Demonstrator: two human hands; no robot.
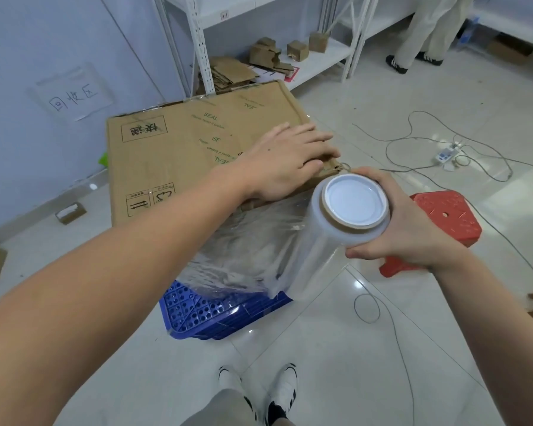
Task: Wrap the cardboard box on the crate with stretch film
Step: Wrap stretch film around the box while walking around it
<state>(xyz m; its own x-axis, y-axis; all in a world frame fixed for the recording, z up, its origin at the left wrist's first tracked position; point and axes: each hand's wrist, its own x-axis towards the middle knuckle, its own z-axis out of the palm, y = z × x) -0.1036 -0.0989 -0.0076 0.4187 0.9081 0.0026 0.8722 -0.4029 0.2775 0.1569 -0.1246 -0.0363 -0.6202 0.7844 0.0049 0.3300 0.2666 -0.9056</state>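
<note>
Film from the clear plastic stretch-film roll point(345, 219) clung to the near side of the big brown cardboard box point(179, 155), which sat on the blue plastic crate point(210, 315). The left hand point(286, 164) lay flat, fingers straight, on the box top. The right hand point(403, 229) gripped the roll's top end. The film looked thin, stretchy and easy to tear; holding the stiff roll by its ends seemed best.

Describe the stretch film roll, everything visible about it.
The stretch film roll is a thick cylinder of clear film wound on a brown cardboard core, its near end closed by a white cap. It stands roughly upright beside the cardboard box's near right corner, gripped by the right hand. A wrinkled sheet runs from it across the box's near side.
</note>
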